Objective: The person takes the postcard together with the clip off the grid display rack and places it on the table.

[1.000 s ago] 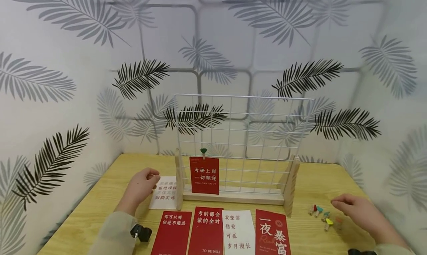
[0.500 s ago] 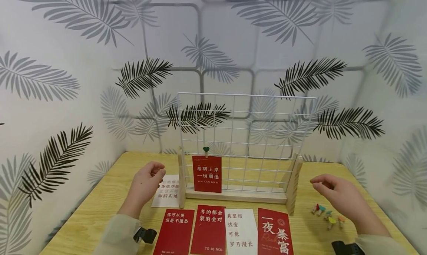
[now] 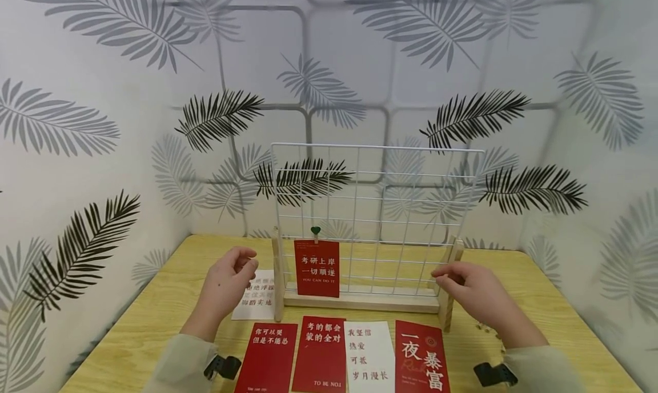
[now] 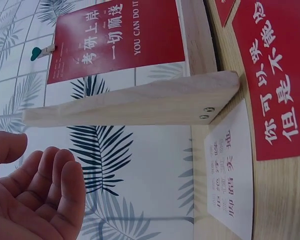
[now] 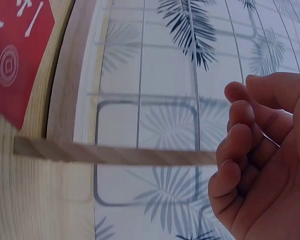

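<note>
My left hand (image 3: 226, 284) hovers with loosely bent fingers over a white card (image 3: 253, 310) at the left of the rack. The left wrist view shows nothing between its thumb and fingers. My right hand (image 3: 475, 293) is at the right wooden post (image 3: 446, 310) of the white wire grid rack (image 3: 380, 210). Its fingers bend loosely, with thumb and index tips close together and no object visible there. A red card (image 3: 316, 270) hangs on the grid from a small clip with a green heart (image 3: 316, 231).
In front of the rack lie red cards (image 3: 267, 359), (image 3: 320, 353), a white card (image 3: 369, 356) and another red card (image 3: 422, 359) in a row on the wooden table (image 3: 139, 336). Small clips (image 3: 483, 327) are mostly hidden behind the right forearm. Leaf-patterned walls (image 3: 349, 50) enclose the table.
My right hand has moved left and up from beside the small clips to the rack's right post. The left hand has shifted slightly and stays over the white card.
</note>
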Demonstrator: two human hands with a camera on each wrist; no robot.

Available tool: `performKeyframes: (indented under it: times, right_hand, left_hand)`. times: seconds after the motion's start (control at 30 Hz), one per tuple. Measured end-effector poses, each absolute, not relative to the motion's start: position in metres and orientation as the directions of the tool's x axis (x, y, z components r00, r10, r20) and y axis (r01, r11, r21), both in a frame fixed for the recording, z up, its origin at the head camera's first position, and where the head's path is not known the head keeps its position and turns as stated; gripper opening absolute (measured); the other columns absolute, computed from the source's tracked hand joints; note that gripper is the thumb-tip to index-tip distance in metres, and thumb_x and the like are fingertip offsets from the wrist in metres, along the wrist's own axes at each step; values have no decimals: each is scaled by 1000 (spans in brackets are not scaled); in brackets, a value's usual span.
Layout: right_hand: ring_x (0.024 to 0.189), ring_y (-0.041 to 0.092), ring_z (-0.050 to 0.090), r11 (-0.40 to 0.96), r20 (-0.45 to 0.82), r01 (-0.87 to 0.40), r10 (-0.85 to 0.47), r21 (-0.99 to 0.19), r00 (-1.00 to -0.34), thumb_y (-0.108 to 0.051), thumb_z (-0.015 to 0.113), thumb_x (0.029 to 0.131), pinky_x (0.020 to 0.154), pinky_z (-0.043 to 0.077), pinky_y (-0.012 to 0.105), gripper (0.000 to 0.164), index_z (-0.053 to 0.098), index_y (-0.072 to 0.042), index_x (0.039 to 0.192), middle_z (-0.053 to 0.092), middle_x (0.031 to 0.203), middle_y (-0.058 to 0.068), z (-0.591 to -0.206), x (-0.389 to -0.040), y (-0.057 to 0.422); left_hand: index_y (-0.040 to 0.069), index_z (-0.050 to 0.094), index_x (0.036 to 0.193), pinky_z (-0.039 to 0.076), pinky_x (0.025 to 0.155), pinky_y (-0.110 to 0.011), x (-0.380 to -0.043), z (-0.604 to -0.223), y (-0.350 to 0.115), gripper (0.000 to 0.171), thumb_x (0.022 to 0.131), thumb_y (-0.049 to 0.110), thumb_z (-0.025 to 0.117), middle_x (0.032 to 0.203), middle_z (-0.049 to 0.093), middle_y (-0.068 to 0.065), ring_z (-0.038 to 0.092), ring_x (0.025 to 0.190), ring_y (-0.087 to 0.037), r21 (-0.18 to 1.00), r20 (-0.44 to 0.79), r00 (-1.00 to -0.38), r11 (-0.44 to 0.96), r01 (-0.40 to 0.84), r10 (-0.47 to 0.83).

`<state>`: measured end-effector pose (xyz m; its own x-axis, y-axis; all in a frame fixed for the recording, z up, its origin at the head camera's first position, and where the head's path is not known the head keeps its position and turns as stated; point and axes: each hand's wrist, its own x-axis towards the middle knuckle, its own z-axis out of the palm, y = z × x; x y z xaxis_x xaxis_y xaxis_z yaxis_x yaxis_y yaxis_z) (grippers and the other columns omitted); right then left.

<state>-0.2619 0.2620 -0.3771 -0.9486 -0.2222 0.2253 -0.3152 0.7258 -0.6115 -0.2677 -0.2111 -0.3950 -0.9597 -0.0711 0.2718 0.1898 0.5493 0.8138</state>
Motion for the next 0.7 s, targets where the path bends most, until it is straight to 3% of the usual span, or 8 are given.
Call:
performKeyframes:
  times: [0.23,0.5,0.7]
  right_hand:
    - [62,18,46,711,221,-356,-280,-606,-934,-29,62,102,55,42,33,23,70,-19,121,53,72,1,-370,-267,233]
    - [55,14,43,696,270,-437,-344,-570,-899,-25,63,102,53,41,32,26,68,-21,127,51,67,-3,-362,-272,200]
    - [55,12,44,703,290,-474,-375,-530,-881,-27,64,101,53,41,32,31,67,-24,131,54,69,-6,-356,-276,179]
  left_hand:
    - [11,60,127,54,76,-35,-260,-386,-198,26,104,23,58,106,66,-9,64,88,-23,816,291,-956,529,233,-27]
    - [12,61,129,56,81,-38,-252,-382,-178,28,103,23,60,114,68,-5,67,96,-25,827,283,-958,494,269,47]
    - [12,57,139,53,95,-47,-248,-383,-161,39,102,24,62,134,62,-6,62,119,-27,829,269,-959,486,276,86]
